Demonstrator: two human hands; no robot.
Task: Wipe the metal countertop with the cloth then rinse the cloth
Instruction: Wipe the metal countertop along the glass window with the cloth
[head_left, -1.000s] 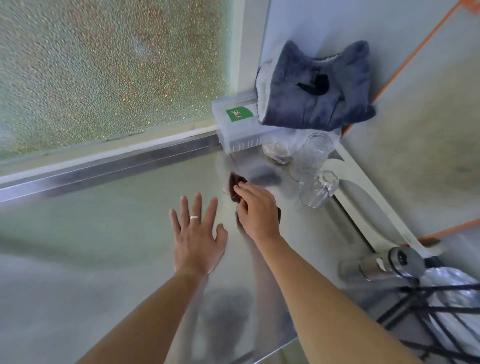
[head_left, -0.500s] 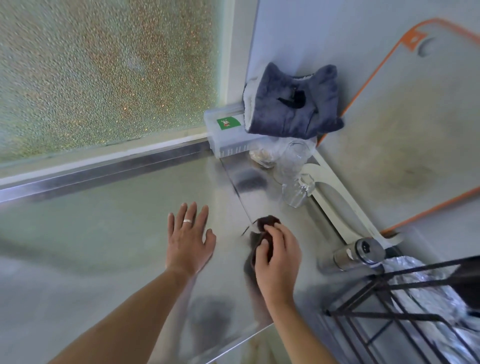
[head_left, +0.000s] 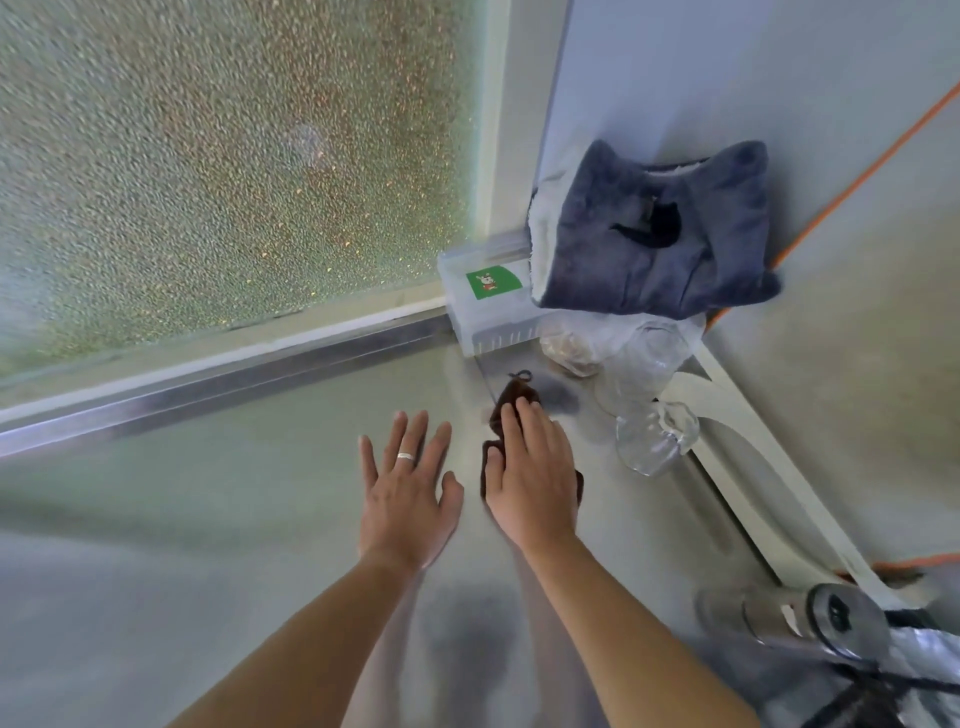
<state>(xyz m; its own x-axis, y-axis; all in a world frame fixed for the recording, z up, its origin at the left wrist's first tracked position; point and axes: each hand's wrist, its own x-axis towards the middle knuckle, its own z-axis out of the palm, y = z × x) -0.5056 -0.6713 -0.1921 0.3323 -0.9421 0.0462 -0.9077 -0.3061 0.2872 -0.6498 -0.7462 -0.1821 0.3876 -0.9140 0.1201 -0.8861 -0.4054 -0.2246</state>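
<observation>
The metal countertop (head_left: 218, 519) fills the lower part of the head view, below a frosted window. A small dark brown cloth (head_left: 511, 402) lies flat on it near the back right corner. My right hand (head_left: 535, 478) presses down on the cloth with the fingers stretched out; most of the cloth is hidden under the palm. My left hand (head_left: 408, 493) rests flat on the bare metal just left of it, fingers spread, a ring on one finger, holding nothing.
A clear plastic box with a green label (head_left: 485, 306) sits in the corner, under a grey-blue towel (head_left: 654, 239). Clear glass jars (head_left: 652, 436) and crumpled plastic stand right of the cloth. A metal canister (head_left: 795, 618) and a black wire rack (head_left: 883, 691) are at the lower right.
My right hand has pushed the cloth away from me, from near the counter's front edge back towards the corner. My left hand has stayed flat on the metal.
</observation>
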